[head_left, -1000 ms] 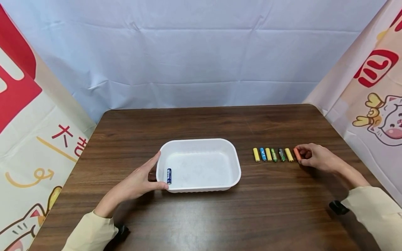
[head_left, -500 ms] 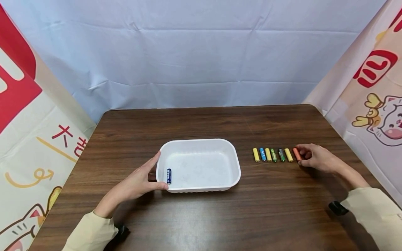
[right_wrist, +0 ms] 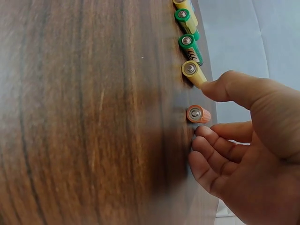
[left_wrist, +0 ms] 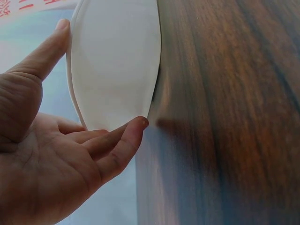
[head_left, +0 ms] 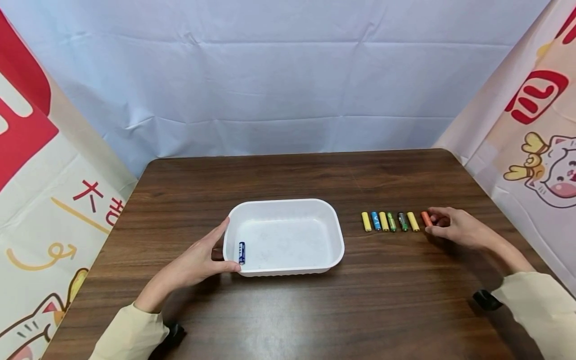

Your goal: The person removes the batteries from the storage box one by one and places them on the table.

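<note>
A white plastic tray (head_left: 290, 270) stands on the table, with one blue AA battery (head_left: 242, 253) lying inside at its left end. My left hand (head_left: 191, 265) grips the tray's left end, thumb at the front rim and fingers along the side. To the right, an orange battery (head_left: 426, 219) lies at the end of a row. Around its right side sits my right hand (head_left: 459, 227), fingers loosely bent. In the right wrist view the thumb (right_wrist: 225, 86) stays apart from the orange battery, over the neighbouring yellow battery (right_wrist: 192, 70); whether the fingers touch the orange one is hard to tell.
Several more batteries line up left of the orange one: yellow, a blue one (head_left: 375, 221), a green-yellow one (head_left: 391, 222) and a dark green one (head_left: 402, 221). They rest on a brown wooden table (head_left: 288, 320). A white cloth (head_left: 279, 90) hangs behind.
The orange battery has shifted slightly right, widening its gap to the yellow one, and the right hand has moved slightly right with it. The left hand and tray look the same.
</note>
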Motion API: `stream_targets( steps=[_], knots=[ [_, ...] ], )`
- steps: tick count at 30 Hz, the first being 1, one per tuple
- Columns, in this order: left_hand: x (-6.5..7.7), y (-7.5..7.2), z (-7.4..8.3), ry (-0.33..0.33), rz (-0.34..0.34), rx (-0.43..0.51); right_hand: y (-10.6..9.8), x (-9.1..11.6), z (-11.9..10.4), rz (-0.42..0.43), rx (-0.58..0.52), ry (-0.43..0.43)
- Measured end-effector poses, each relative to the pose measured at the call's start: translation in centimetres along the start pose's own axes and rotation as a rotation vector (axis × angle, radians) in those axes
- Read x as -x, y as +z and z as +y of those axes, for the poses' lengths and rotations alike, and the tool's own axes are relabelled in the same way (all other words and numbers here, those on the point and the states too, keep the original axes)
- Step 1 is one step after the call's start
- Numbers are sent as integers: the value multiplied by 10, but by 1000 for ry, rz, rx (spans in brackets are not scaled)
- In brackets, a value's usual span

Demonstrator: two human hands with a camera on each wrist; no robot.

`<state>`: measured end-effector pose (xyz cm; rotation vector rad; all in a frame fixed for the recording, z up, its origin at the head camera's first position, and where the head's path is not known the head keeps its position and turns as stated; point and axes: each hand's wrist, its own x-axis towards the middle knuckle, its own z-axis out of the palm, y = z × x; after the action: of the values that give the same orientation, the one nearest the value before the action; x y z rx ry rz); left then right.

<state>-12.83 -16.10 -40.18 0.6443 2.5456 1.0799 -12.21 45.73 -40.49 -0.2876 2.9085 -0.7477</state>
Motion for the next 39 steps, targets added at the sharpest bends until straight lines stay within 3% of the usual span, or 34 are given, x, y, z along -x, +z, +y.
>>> stream_targets(
  steps=[14, 23, 30, 34, 39],
  knots=[
    [0, 0, -1, 7, 2, -3, -6, 11, 0, -8, 4, 89],
    [-1, 0, 0, 15, 5, -22, -6, 19, -15, 127, -149, 13],
    [-1, 1, 0, 21, 16, -27, -1, 11, -54, 130, -303, -62],
    [0, 0, 0, 17, 14, -27, 5, 1, -91, 124, -345, -125],
    [1, 0, -1, 16, 5, -17, 17, -16, -142, 97, -481, -207]
  ],
)
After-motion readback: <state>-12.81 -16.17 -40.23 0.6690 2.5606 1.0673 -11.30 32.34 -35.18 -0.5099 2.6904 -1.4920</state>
